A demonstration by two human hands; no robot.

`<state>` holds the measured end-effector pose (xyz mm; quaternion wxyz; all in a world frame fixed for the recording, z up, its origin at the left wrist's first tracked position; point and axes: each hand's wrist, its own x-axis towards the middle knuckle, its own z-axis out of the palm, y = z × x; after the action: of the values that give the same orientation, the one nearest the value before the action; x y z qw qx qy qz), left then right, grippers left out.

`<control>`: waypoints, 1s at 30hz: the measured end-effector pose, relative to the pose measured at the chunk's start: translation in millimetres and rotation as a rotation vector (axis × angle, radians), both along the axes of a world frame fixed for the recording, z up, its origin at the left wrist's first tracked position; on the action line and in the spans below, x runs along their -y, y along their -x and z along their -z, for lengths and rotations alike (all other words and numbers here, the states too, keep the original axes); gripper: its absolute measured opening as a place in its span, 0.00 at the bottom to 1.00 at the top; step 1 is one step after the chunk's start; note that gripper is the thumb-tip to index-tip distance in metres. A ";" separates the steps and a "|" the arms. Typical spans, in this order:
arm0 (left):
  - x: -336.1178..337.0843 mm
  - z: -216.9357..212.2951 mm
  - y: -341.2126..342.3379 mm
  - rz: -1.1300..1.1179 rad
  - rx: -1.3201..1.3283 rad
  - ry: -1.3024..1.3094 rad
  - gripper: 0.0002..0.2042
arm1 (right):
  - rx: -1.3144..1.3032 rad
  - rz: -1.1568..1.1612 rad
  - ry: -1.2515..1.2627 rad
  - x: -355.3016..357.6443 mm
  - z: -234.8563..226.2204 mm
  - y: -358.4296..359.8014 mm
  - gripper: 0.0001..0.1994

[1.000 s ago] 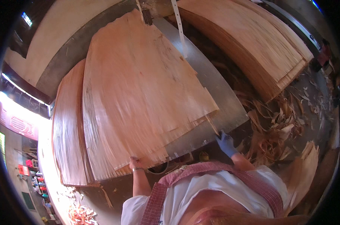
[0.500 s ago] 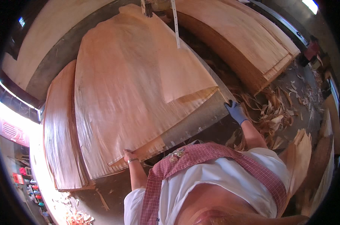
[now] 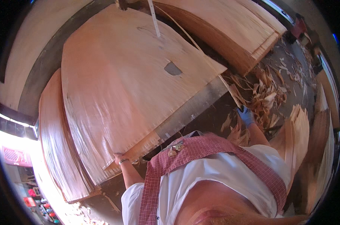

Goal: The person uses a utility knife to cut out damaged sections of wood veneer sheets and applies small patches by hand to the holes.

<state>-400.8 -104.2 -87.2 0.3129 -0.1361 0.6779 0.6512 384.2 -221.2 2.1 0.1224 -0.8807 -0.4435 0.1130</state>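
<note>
A large, thin wood veneer sheet (image 3: pixel 113 86) lies over a grey tabletop (image 3: pixel 211 92). Toward its right side a dark hole (image 3: pixel 173 68) shows in it. My bare left hand (image 3: pixel 119 157), with a band at the wrist, grips the sheet's near left edge, its fingers partly hidden. Off the table's near right corner, my right hand (image 3: pixel 246 115) in a blue glove with dark fingertips is closed around the end of a narrow veneer strip (image 3: pixel 230 90). That strip runs back along the sheet's right edge.
Stacks of veneer stand to the left (image 3: pixel 59 138) and far right (image 3: pixel 230 30). A perforated pale strip (image 3: pixel 154 18) hangs over the sheet's far part. Curled veneer scraps (image 3: pixel 265 90) litter the floor at right, near upright veneer pieces (image 3: pixel 297 135).
The sheet's folded-over right part now lies flat, exposing the hole. My right hand has moved right and nearer, with a narrow strip now in it. My left hand stays at the edge.
</note>
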 end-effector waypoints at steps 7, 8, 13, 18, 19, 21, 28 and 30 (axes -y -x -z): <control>1.6 -6.3 37.7 0.010 -0.025 0.146 0.10 | -0.360 -0.206 0.054 -59.4 -40.1 161.8 0.27; -11.6 -6.6 24.2 0.084 -0.060 0.163 0.10 | -0.356 -0.240 -0.099 -59.1 -15.3 175.2 0.26; 5.4 -26.3 26.0 0.326 -0.706 0.294 0.09 | -0.528 -0.526 -0.051 -101.3 -2.2 288.7 0.20; 4.2 -42.8 -20.2 0.498 -1.259 0.412 0.09 | -0.549 -0.768 -0.360 -46.6 21.9 287.4 0.11; 0.1 -45.2 -34.5 0.526 -1.318 0.411 0.09 | -0.555 -0.746 -0.279 -28.3 26.6 274.8 0.11; -6.5 -48.5 -69.9 0.554 -1.403 0.402 0.09 | -0.541 -0.727 -0.125 -0.6 43.5 244.1 0.12; -77.3 -57.5 -274.2 0.750 -1.586 0.223 0.09 | -0.523 -0.367 -0.099 83.9 80.2 59.4 0.16; -96.0 -62.1 -339.8 0.796 -1.624 0.164 0.09 | -0.443 -0.314 -0.066 95.7 78.0 -6.0 0.16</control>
<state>-60.9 -8.2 -25.1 -0.0703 0.5872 0.7311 0.3401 390.2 -316.9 -75.9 0.2258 -0.7504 -0.5407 0.3059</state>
